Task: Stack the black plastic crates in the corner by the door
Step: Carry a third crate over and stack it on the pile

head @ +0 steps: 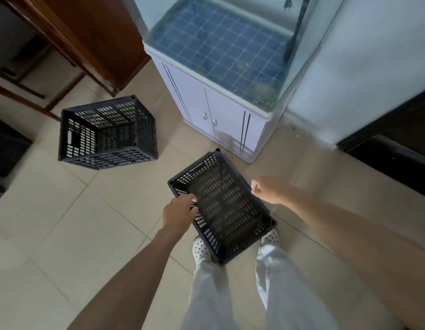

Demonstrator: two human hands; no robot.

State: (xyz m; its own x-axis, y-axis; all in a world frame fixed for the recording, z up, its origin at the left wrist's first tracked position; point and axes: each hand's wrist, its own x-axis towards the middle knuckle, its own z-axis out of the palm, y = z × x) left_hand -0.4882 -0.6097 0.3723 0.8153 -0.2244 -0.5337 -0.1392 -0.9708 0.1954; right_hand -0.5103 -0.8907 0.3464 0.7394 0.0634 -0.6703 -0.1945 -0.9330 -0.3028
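A black perforated plastic crate (225, 206) is right in front of me, open side up and turned at an angle, covering the tips of my white shoes. My left hand (179, 214) grips its left long rim, fingers curled over the edge. At the right long rim my right hand (266, 189) is curled and seems to grip the edge. A second, deeper black crate (106, 133) stands upright and empty on the tiled floor to the far left, with neither hand touching it.
A glass fish tank (221, 48) on a white two-door cabinet (214, 115) stands just beyond the near crate. A brown wooden door (94, 36) and wooden frame are at the back left, with dark furniture (397, 148) along the right and at the left edge.
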